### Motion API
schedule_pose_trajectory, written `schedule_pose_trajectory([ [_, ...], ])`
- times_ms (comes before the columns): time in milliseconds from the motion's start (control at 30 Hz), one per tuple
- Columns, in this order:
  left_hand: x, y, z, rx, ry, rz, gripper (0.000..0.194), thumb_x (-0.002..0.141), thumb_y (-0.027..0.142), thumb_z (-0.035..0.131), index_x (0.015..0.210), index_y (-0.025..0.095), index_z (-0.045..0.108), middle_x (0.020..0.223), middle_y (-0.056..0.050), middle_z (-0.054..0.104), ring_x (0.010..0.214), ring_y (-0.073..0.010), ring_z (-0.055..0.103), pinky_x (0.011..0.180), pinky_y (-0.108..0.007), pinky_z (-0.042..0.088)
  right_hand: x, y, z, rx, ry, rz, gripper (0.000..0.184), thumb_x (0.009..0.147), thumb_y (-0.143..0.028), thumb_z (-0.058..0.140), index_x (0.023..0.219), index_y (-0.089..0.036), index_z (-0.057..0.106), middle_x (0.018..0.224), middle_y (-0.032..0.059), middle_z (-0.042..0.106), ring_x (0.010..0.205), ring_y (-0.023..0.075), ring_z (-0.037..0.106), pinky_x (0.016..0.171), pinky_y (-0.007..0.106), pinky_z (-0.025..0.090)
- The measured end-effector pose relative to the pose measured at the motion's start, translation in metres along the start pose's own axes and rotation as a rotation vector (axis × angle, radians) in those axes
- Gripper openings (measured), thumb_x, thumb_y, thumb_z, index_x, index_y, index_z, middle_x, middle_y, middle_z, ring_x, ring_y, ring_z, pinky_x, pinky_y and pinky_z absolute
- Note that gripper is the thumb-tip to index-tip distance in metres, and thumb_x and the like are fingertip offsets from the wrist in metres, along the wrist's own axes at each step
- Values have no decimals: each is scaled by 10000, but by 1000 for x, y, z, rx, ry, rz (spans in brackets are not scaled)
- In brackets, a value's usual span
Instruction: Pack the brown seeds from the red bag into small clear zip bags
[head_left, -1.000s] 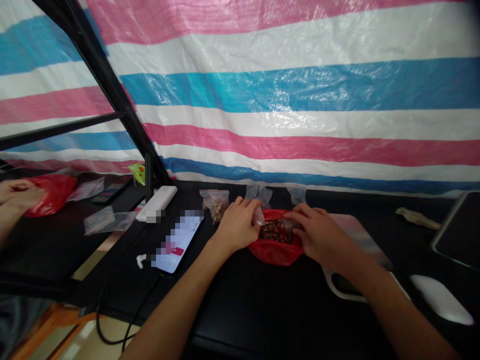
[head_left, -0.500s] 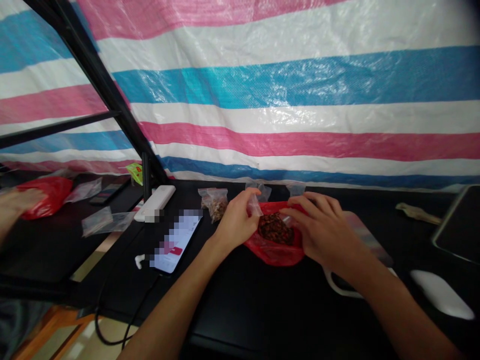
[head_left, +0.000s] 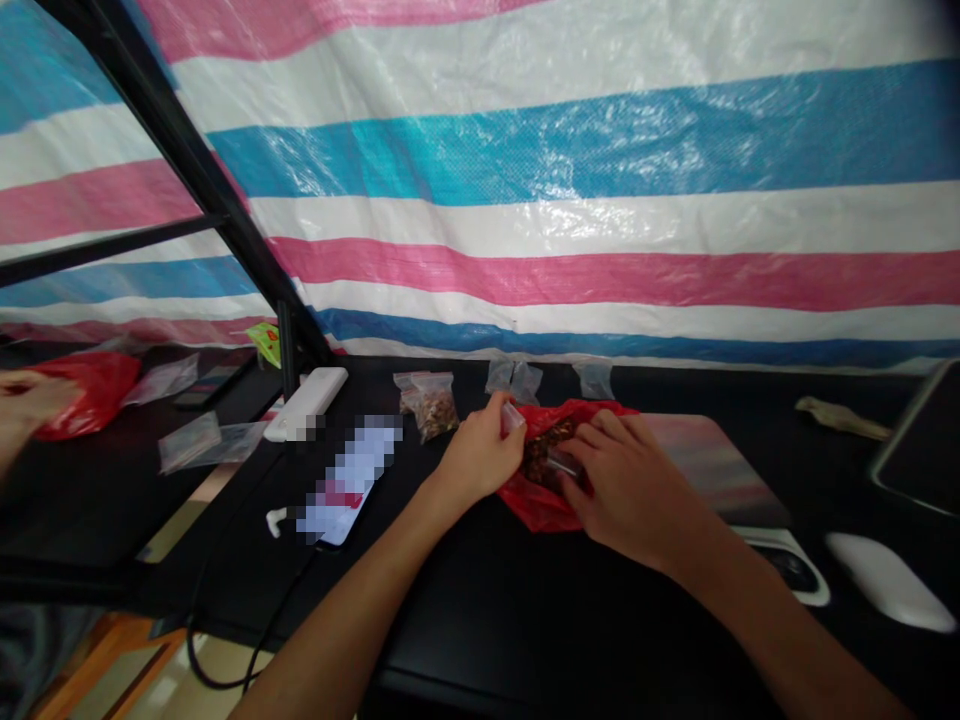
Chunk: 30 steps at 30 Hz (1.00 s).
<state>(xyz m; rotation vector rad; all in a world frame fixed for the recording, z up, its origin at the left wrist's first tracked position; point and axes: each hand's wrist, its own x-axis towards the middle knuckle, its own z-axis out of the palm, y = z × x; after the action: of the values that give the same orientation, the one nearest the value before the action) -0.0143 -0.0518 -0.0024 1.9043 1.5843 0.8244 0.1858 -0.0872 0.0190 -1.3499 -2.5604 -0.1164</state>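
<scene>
A red plastic bag [head_left: 541, 508] lies open on the black table, with dried reddish-brown bits [head_left: 537, 458] inside. My left hand [head_left: 484, 445] is at its left edge, fingers closed on a small clear plastic bag [head_left: 512, 418]. Reaching into the red bag from the right, my right hand [head_left: 626, 480] is closed on a small shiny, scoop-like thing [head_left: 564, 463]; its exact kind is unclear. Small zip bags with brown bits [head_left: 435, 408] lie left of my left hand. Flat clear bags [head_left: 525, 380] are behind the red bag.
Nearby are a phone [head_left: 349, 485], a white power strip or bank [head_left: 307, 402], a white earbud [head_left: 276, 520], a white mouse [head_left: 889, 582] and a tablet-like device [head_left: 922, 440]. At far left, a co-worker's hand [head_left: 37, 405] touches another red bag [head_left: 105, 390]. A black frame post [head_left: 187, 170] rises at left.
My right hand has moved down and left into the red bag, bringing the shiny thing into the dried bits. My left hand stays nearly in place. The view has shifted slightly.
</scene>
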Motion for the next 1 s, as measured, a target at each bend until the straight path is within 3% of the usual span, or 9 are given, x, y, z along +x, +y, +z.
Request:
schedule_pose_trajectory([
  [267, 10, -2, 10, -500, -29, -72, 175, 946, 289, 489, 958, 202, 641, 807, 9, 659, 737, -157, 602, 696, -249, 453, 6, 0, 18, 12, 27, 95, 201, 945, -362, 654, 1024, -195, 733, 1018, 96, 742, 999, 308, 570, 905, 473, 398],
  [567, 12, -10, 15, -563, -136, 11, 235, 958, 267, 455, 956, 190, 677, 921, -7, 704, 851, -167, 631, 829, -272, 486, 7, -1, 23, -65, 95, 201, 162, 891, -373, 676, 834, -224, 648, 916, 93, 758, 909, 307, 588, 841, 468, 396],
  [733, 12, -10, 17, -619, -108, 1, 231, 948, 276, 464, 1021, 200, 670, 973, -6, 706, 918, -173, 639, 857, -266, 483, 7, 2, 27, -19, 122, 197, 120, 888, -335, 670, 921, -220, 676, 945, 87, 759, 943, 308, 592, 862, 461, 400],
  [1000, 18, -14, 15, -835, -106, -103, 199, 838, 222, 504, 926, 173, 676, 791, 18, 635, 733, -143, 584, 779, -254, 477, 9, -1, 26, 63, 154, 266, 175, 860, -336, 697, 991, -227, 732, 919, 79, 765, 939, 314, 598, 839, 449, 404],
])
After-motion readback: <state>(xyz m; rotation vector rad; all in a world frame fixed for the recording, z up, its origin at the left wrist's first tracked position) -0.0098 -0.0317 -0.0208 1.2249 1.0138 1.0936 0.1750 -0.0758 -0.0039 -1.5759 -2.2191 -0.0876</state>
